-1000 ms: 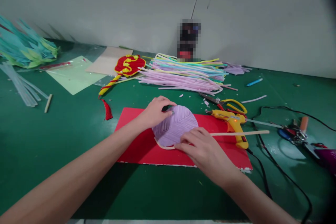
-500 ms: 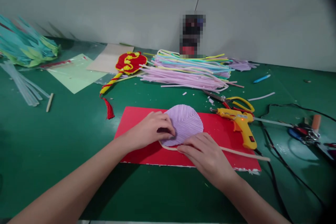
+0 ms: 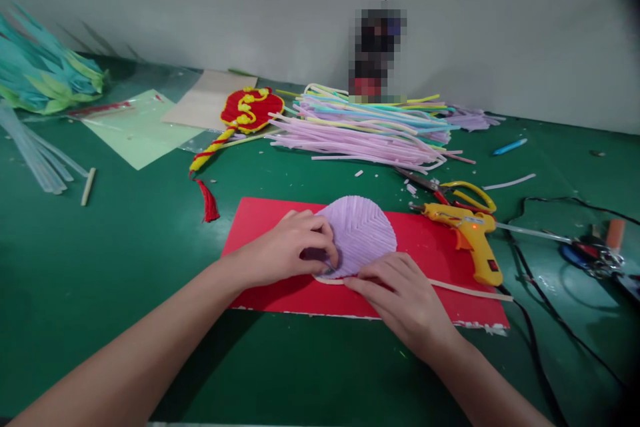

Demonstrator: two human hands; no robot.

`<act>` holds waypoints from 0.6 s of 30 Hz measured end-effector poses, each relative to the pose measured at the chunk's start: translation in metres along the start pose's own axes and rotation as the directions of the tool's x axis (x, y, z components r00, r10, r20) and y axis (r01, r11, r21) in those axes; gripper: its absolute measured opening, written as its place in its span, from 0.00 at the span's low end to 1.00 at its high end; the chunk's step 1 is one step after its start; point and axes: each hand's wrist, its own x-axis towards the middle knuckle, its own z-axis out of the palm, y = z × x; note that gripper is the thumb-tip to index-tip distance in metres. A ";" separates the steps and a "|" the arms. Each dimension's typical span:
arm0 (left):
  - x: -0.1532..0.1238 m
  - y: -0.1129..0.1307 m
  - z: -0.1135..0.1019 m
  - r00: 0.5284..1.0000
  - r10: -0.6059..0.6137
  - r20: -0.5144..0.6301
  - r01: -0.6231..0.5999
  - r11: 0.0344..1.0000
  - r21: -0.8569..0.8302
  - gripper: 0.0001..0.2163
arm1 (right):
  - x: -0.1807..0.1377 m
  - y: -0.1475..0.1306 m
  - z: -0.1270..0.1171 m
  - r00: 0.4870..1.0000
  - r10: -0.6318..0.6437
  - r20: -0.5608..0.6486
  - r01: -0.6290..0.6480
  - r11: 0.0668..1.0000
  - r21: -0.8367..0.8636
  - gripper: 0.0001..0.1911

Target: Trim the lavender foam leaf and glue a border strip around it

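A round lilac disc (image 3: 357,233), built from pipe cleaners laid side by side in slanting rows, lies on a red board (image 3: 270,213). Along its lower edge runs a cream pipe cleaner (image 3: 470,289), whose free end reaches right past the board's edge. My left hand (image 3: 305,247) is closed at the disc's lower left rim, fingertips pressing there; exactly what they pinch is partly hidden. With thumb and fingers together, my right hand (image 3: 395,290) grips the cream pipe cleaner just under the disc's lower right rim. A narrow red gap shows between strip and disc.
A yellow glue gun (image 3: 467,240) rests on the board's right side, its light lit, near yellow-handled pliers (image 3: 465,195). Behind lie a pile of pastel pipe cleaners (image 3: 360,140) and a red-and-yellow fan (image 3: 253,110). Clear glue sticks (image 3: 40,153) lie left; a black cord (image 3: 533,347) runs right.
The view has shifted slightly. The cream pipe cleaner's free end has moved left relative to the board, and its curve sits a little closer to the disc. Both hands keep their grip.
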 end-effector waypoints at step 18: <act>-0.001 -0.004 0.002 0.999 0.037 -0.010 -0.037 0.999 -0.010 0.02 | -0.001 -0.006 0.002 0.997 0.075 -0.018 -0.075 0.997 -0.033 0.10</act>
